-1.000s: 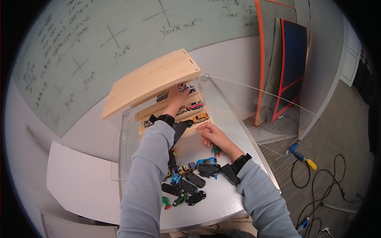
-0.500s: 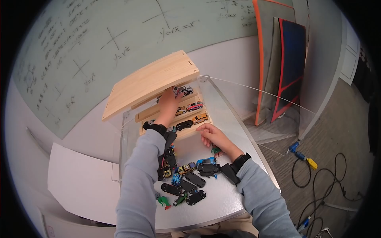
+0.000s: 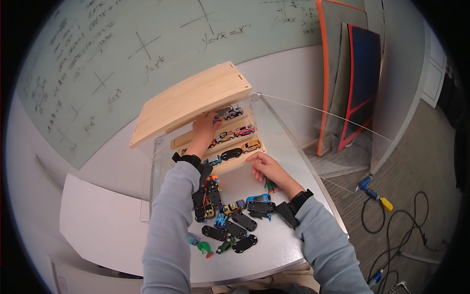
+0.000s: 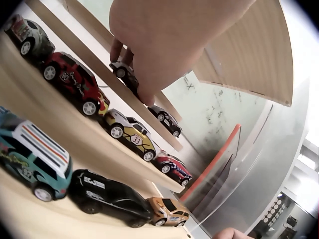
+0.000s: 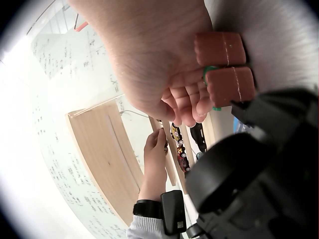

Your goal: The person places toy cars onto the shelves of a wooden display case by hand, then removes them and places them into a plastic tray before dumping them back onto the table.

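My left hand (image 3: 203,131) reaches to the top shelf of a wooden rack (image 3: 191,103). Its thumb and fingers pinch a small toy car (image 4: 124,73), partly hidden behind the hand. Just right of it on that shelf stands a silver toy car (image 3: 233,113). The middle shelf carries a red car (image 4: 75,82), a yellow-and-white car (image 4: 132,135) and a red-and-blue car (image 4: 174,167). Below them stand a teal car (image 4: 37,159), a black car (image 4: 107,196) and an orange car (image 4: 169,211). My right hand (image 3: 268,170) hangs loosely curled near the rack's lower right corner, holding nothing.
Several toy cars, many upside down like the black one (image 3: 245,243), lie on the silver table (image 3: 279,250) with a green toy (image 3: 205,249). Clear panels flank the rack. Two reddish-brown pieces (image 5: 230,85) lie beside my right hand. Cables (image 3: 409,225) cross the floor at right.
My left hand has moved left and a little down along the top shelf, uncovering the silver car at the right end. The right hand has stayed in place.
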Demonstrator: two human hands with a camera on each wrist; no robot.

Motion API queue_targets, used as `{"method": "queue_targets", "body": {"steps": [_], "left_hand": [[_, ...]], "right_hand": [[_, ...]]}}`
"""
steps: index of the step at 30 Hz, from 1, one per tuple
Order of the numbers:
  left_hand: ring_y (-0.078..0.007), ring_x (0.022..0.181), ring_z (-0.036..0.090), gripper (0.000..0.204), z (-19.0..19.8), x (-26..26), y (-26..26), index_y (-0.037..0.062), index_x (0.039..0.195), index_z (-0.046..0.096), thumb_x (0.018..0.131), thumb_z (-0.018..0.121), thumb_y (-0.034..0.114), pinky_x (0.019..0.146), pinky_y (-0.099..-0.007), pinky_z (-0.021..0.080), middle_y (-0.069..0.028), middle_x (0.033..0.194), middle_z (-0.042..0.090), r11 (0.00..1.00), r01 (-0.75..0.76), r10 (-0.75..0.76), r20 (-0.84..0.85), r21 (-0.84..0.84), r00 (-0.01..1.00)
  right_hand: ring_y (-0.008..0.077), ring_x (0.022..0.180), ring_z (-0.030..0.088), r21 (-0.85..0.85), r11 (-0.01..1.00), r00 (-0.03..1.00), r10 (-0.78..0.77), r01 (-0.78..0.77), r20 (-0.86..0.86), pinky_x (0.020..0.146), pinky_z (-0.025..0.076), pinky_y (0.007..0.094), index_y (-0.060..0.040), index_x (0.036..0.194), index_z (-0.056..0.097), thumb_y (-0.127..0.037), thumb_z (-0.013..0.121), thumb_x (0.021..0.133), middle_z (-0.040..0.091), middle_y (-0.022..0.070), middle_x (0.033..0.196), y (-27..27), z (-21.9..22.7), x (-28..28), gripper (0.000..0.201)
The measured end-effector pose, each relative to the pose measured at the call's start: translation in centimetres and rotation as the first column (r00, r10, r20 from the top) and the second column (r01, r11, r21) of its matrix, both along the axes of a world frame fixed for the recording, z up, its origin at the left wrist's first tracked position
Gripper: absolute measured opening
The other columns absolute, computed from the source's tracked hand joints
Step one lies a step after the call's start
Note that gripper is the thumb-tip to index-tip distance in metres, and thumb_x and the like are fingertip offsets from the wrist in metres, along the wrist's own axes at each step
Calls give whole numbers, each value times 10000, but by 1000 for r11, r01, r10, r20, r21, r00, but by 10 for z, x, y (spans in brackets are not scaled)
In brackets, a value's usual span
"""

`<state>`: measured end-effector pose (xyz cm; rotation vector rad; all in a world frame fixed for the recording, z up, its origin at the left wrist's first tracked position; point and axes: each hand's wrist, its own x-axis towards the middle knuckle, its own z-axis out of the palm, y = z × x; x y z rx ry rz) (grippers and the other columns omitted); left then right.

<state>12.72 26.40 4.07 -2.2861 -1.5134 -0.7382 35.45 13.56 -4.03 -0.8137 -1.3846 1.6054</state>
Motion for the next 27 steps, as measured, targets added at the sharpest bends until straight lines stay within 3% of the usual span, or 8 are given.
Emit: {"method": "queue_targets", "body": {"steps": [9,13,16,18,20,22,25,27], "left_hand": [[-354,982,559,243,-10,25,14,44,1050,597,831,642,139,841,-424,450,-168,1034,602,991,135,-128,229,-14,965],[-349,991,566,248,4,32,-9,41,1037,601,808,639,129,817,-437,464,-159,1045,604,992,99,-111,186,73,976],[-355,964,574,224,22,37,-50,38,1002,604,811,629,153,800,-438,464,-168,1037,603,970,238,-242,147,45,959],[-340,907,582,234,30,39,-90,28,988,609,830,619,201,772,-391,467,-164,960,600,892,278,-276,58,-356,959],[-330,878,594,275,33,33,-130,39,989,607,836,620,267,748,-387,475,-144,951,608,765,321,-384,6,-558,924],[-316,884,601,349,29,30,-166,52,1013,593,822,659,337,749,-383,481,-130,951,614,665,317,-394,43,-676,918],[-299,886,608,440,9,24,-200,73,1066,556,808,680,407,750,-374,485,-122,956,607,642,282,-498,-108,-713,860],[-291,900,607,469,-1,26,-211,73,1079,537,798,690,417,749,-370,486,-118,961,602,622,259,-461,-79,-739,884]], "right_hand": [[52,566,523,1,1000,1000,8,-8,-1,515,437,183,-42,1104,522,-128,448,944,541,-11,709,0,-1,0,196],[57,570,528,-1,1000,1000,10,-10,4,516,442,189,-44,1104,523,-123,448,939,544,-7,712,-1,1,1,197],[60,574,532,8,1000,1000,4,-5,14,516,445,193,-46,1099,527,-119,448,935,548,-3,717,0,-1,0,196],[64,566,531,1,1000,1000,-3,3,7,504,446,201,-46,1095,537,-117,455,921,547,-1,712,2,-3,-1,205],[68,558,529,-7,1000,1000,-7,7,3,492,447,208,-46,1091,547,-116,462,906,545,2,708,3,-5,-1,215],[61,580,536,6,1000,1000,-2,2,20,520,448,194,-44,1093,537,-126,454,938,548,-2,717,4,-6,-1,194],[61,582,536,1,1000,999,-2,2,34,524,449,194,-44,1101,537,-129,454,941,545,-5,713,4,-5,-1,200],[61,582,536,9,1000,999,3,-4,33,525,449,193,-44,1103,537,-127,452,941,543,-6,712,3,-4,0,201]]}}
